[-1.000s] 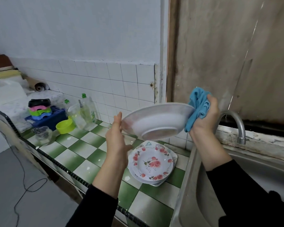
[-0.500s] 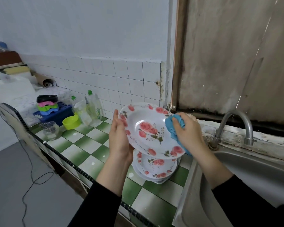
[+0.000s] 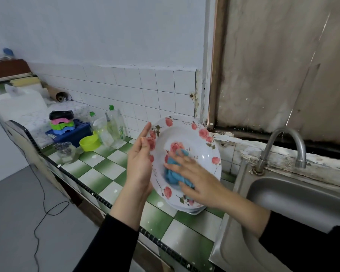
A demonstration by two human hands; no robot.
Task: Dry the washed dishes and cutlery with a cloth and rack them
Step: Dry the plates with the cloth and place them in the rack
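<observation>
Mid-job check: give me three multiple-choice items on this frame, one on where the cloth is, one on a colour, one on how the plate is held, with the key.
1. Where is the cloth?
A. in the sink
B. on the counter
C. under the right hand, on the plate's inner face

2. What colour is the cloth?
A. blue
B. yellow
C. white

3. How is the plate held?
A. flat on the counter
B. tilted, face toward the camera, left hand at its rim
C. upside down over the sink

Key:
1 C: the right hand's flat fingers press the cloth into the plate's hollow.
2 A: blue shows between and beside those fingers.
3 B: the rose pattern faces the camera, and the left hand supports the left rim.
</observation>
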